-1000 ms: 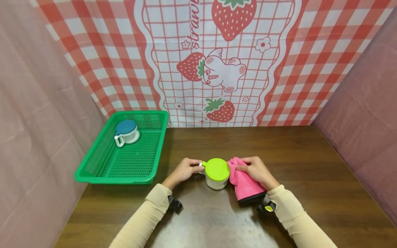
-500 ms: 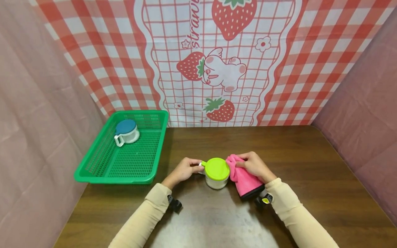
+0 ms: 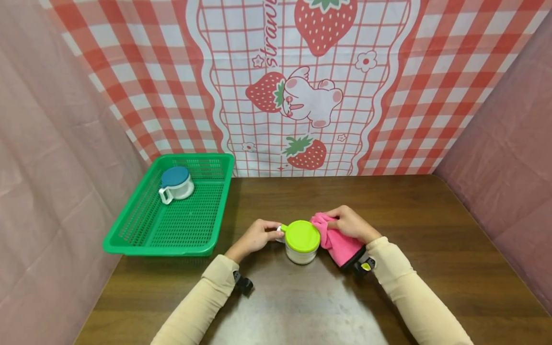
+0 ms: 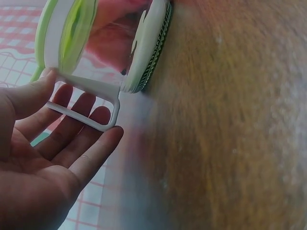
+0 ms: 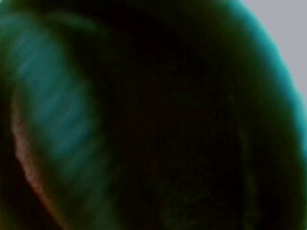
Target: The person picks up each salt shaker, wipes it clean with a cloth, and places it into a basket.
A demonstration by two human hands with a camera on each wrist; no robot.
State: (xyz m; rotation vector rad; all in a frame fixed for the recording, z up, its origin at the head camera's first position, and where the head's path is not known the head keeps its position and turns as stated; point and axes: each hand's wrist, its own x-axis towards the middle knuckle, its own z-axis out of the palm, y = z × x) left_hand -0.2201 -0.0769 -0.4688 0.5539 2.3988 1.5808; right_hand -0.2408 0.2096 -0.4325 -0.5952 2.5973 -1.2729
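Note:
A clear jar (image 3: 302, 256) with a bright green lid (image 3: 303, 235) stands upright on the wooden table in the head view. My left hand (image 3: 255, 236) holds its white handle (image 4: 114, 111) on the left side, thumb near the top and fingers behind the handle in the left wrist view. My right hand (image 3: 351, 224) grips a pink cloth (image 3: 342, 247) with a black edge. The bunched part of that cloth touches the jar's right rim, and the rest hangs below the hand. Dark blur fills the right wrist view, so the right fingers cannot be made out there.
A green plastic basket (image 3: 168, 251) stands on the left of the table. Inside it, toward the back, sits a white-handled jar with a blue lid (image 3: 175, 176). A red-checked strawberry curtain (image 3: 310, 105) hangs behind the table, with pink drapes (image 3: 500, 158) at the sides.
My right hand has moved away from me and slightly left, carrying the pink cloth round toward the far right side of the jar. The left hand and the jar have stayed in place.

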